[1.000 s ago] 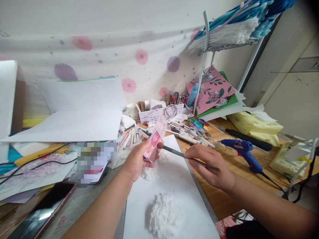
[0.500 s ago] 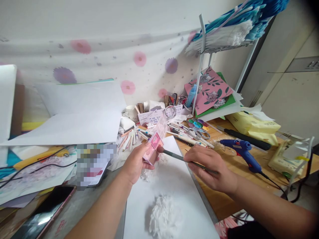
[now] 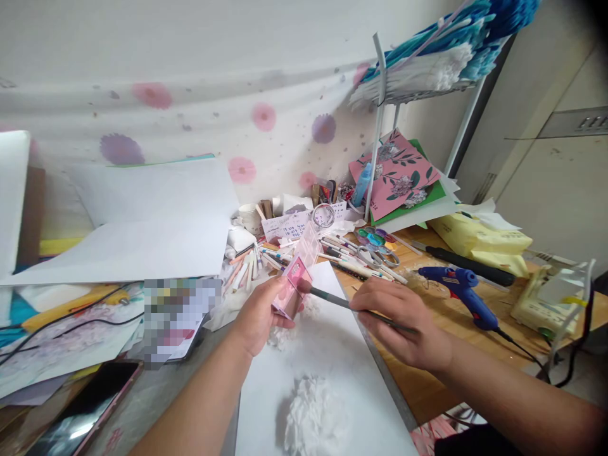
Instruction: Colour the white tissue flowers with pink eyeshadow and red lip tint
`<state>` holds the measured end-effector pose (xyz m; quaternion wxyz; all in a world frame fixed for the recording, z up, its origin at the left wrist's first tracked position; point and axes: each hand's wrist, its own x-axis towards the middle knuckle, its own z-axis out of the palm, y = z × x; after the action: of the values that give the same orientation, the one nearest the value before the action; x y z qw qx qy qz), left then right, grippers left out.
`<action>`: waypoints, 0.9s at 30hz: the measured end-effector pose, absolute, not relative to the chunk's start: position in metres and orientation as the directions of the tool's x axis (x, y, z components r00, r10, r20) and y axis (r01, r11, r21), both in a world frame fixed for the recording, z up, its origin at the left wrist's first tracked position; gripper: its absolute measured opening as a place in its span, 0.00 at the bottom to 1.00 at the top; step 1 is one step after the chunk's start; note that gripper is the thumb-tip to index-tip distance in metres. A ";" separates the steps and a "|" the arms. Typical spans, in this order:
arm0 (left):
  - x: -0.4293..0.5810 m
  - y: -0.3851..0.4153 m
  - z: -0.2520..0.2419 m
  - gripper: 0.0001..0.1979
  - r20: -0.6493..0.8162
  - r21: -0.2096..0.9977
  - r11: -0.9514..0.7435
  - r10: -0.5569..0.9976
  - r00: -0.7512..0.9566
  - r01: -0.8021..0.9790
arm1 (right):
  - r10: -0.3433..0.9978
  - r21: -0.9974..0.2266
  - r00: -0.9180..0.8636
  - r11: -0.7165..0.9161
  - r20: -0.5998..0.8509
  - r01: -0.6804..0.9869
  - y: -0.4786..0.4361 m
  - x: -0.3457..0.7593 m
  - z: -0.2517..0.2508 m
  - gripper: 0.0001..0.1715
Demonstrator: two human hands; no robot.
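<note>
The small pink palette (image 3: 287, 292) is held up above the white sheet (image 3: 349, 361), its clear lid open toward one o'clock. The brush (image 3: 332, 299) has its bristles at the palette's right side, apparently touching it; they have shifted only slightly over the last second, so the loading of colour seems to be under way. The view itself has swung a little, sliding the background left and down.

The left hand (image 3: 259, 316), at eight o'clock from the palette, pinches it between thumb and fingers. The right hand (image 3: 398, 320), between three and four o'clock, pinches the brush handle.

At six o'clock, a smaller white flower (image 3: 281, 337) lies partly hidden; farther off, toward half past five, sits the large white flower (image 3: 316, 418). Neither shows colour. Pens (image 3: 375, 269) lie at two o'clock, a blue glue gun (image 3: 456, 285) at three.
</note>
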<state>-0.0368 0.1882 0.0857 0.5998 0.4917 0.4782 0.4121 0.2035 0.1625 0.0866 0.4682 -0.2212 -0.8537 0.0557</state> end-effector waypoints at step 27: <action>-0.038 0.189 0.084 0.24 -0.161 0.983 0.174 0.971 0.178 -0.063 | 0.423 -0.285 -0.439 0.894 0.793 0.346 0.162 0.207 0.087 0.14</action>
<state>-0.0380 0.1889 0.0839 0.6010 0.4774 0.4754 0.4299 0.2070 0.1623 0.0874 0.4786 -0.2271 -0.8472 0.0400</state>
